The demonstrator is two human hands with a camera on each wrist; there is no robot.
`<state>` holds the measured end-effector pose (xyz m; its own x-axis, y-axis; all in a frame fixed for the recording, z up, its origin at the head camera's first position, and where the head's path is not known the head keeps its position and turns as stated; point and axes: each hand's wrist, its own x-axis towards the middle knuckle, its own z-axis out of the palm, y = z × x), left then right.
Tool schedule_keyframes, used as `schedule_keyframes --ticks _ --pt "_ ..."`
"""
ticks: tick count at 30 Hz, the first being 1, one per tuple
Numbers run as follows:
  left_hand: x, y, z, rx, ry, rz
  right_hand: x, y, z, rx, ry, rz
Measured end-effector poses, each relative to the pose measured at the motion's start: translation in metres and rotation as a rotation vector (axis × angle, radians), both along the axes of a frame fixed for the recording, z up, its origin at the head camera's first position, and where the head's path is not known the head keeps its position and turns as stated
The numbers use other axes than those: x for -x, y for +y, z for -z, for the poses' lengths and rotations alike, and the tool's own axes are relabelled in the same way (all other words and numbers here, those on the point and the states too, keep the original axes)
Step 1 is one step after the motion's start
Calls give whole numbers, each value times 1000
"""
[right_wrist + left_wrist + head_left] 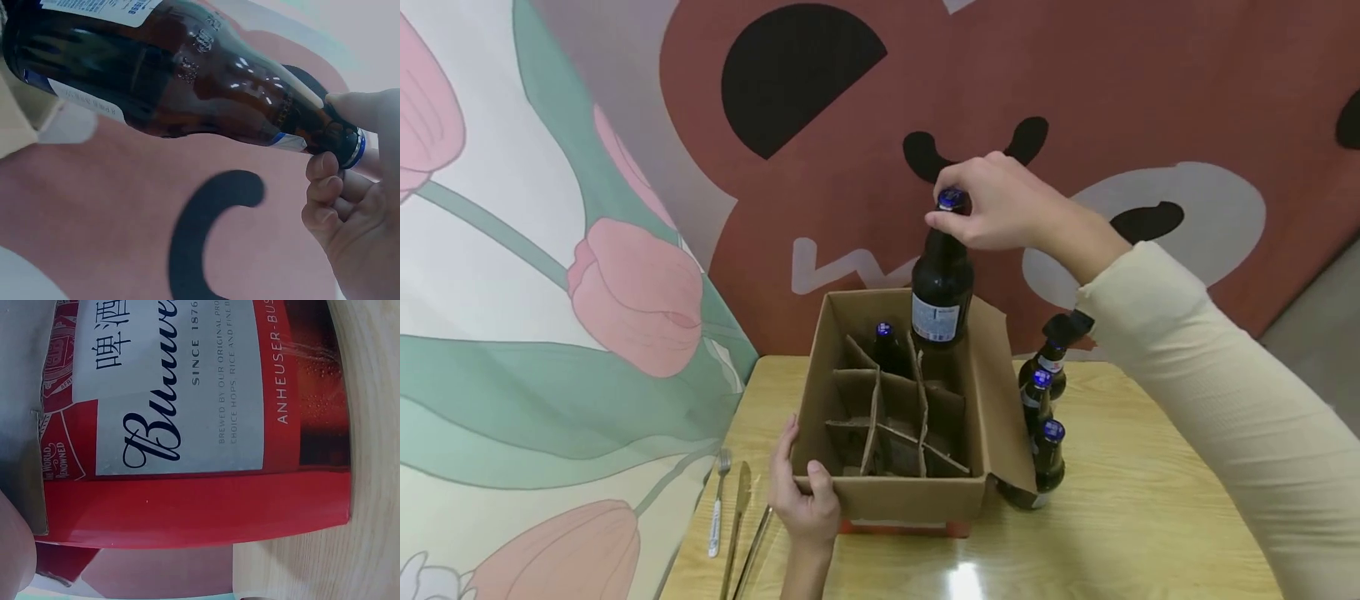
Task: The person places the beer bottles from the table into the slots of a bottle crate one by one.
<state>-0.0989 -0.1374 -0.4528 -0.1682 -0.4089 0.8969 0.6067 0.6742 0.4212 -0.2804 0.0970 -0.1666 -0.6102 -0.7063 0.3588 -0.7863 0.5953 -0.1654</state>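
Note:
My right hand (1000,200) pinches a dark brown beer bottle (942,283) by its neck, just under the blue cap. Upright, with a pale label low on its side, the bottle is above the back right compartment of a cardboard box (910,497). Brown glass fills much of the right wrist view, the fingers and thumb around the neck. At the box's front left corner, my left hand (808,504) grips the wall, thumb at the front rim and fingers along the left side. Another blue-capped bottle (886,348) stands in the back middle compartment. The left wrist view shows the box's red printed side (187,506).
Cardboard dividers (898,396) split the box into compartments, and its right flap (1003,400) hangs outward. Several bottles (1049,454) stand beside that flap. Left of the box lie a fork (717,508), a knife (737,517) and a thin metal utensil (754,550) on the wooden table (1120,517).

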Motion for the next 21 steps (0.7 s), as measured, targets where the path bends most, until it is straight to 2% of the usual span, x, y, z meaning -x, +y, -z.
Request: schedule_keyframes --ticks 4,9,12,21 --pt "0 2 3 -19 11 -30 10 -3 15 -54 -50 -8" --pt "0 4 4 -15 26 -23 20 0 37 -79 -101 19" --pt "-1 8 3 -7 26 -21 25 1 52 -110 -121 7" --pt "-3 8 6 4 3 -25 31 -4 94 -196 -200 -38"
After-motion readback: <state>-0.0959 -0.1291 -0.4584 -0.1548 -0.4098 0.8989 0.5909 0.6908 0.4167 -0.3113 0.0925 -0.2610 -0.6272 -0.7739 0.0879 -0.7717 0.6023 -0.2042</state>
